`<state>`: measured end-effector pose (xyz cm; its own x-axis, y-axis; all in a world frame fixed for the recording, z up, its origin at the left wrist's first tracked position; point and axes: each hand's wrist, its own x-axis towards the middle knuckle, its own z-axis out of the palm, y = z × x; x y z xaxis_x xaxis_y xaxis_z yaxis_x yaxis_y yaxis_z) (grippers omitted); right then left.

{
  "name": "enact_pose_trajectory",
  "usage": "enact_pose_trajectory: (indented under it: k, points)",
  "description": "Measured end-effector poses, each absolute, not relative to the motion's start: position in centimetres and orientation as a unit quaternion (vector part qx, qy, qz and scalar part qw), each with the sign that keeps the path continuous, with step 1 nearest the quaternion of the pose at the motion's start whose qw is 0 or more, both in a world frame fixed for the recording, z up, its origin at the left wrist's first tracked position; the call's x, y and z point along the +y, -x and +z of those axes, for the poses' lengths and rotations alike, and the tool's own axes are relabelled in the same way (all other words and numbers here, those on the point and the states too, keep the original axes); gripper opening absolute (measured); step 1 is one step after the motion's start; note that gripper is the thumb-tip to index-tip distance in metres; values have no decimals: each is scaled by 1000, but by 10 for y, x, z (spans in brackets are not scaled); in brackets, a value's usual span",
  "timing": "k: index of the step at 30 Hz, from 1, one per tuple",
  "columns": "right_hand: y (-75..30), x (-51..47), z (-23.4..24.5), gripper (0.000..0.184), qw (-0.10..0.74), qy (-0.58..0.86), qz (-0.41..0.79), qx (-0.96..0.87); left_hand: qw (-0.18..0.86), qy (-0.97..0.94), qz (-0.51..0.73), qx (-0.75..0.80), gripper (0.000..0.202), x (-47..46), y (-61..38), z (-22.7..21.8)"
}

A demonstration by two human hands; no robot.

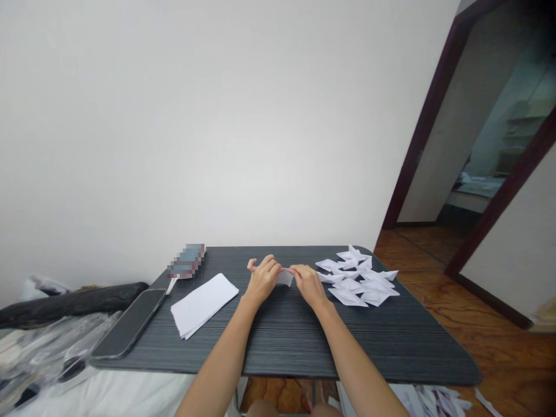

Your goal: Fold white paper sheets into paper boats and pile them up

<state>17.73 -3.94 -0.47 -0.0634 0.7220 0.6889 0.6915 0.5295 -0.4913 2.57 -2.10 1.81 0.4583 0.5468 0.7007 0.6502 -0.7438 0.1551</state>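
Observation:
Between my two hands, above the middle of the dark table (286, 341), is a small piece of white paper (285, 278). My left hand (264, 279) pinches its left side, and my right hand (307, 282) grips its right side with bent fingers. Much of the paper is hidden behind the fingers, so its folds do not show clearly. Close to my right hand lies a group of folded white paper boats (360, 281). On the left, nearer my left hand, rests a stack of white paper sheets (204, 307).
A dark phone or tablet (130, 324) lies along the table's left edge. Behind it is a blurred-out box-like item (186, 262). A black long bundle (73, 304) and plastic bags are left of the table. More paper pieces (434, 401) lie below the front right edge.

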Motion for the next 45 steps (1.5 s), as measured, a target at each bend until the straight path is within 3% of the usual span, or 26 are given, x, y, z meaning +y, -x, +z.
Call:
enact_pose_trajectory:
  k: [7, 11, 13, 16, 19, 26, 34, 41, 45]
  points:
    - [-193, -40, 2, 27, 545, 516, 36, -660, 95, 826, -401, -385, 23, -12, -6, 23]
    - [-198, -36, 2, 34, 638, 560, 93, -521, 21, 726, -517, -453, 25, -2, 1, 19]
    - [-194, -31, -2, 37, 662, 534, 193, -489, -43, 661, -572, -484, 27, 1, 0, 16]
    - [-181, -25, -8, 38, 632, 452, 355, -520, -170, 650, -576, -466, 30, -1, -9, 12]
    - [-172, -23, -13, 38, 632, 403, 414, -517, -261, 700, -520, -414, 30, -5, -19, 8]
    - [-178, -26, -13, 34, 621, 400, 446, -505, -259, 710, -533, -380, 24, -3, -22, 4]
    - [-182, -28, -11, 34, 611, 364, 493, -501, -406, 662, -524, -350, 25, -1, -19, 6]
    - [-182, -36, 1, 23, 599, 328, 546, -485, -495, 618, -528, -308, 19, -3, -17, 12]
    - [-183, -38, 2, 18, 607, 321, 543, -484, -549, 594, -509, -294, 28, -5, -18, 13]
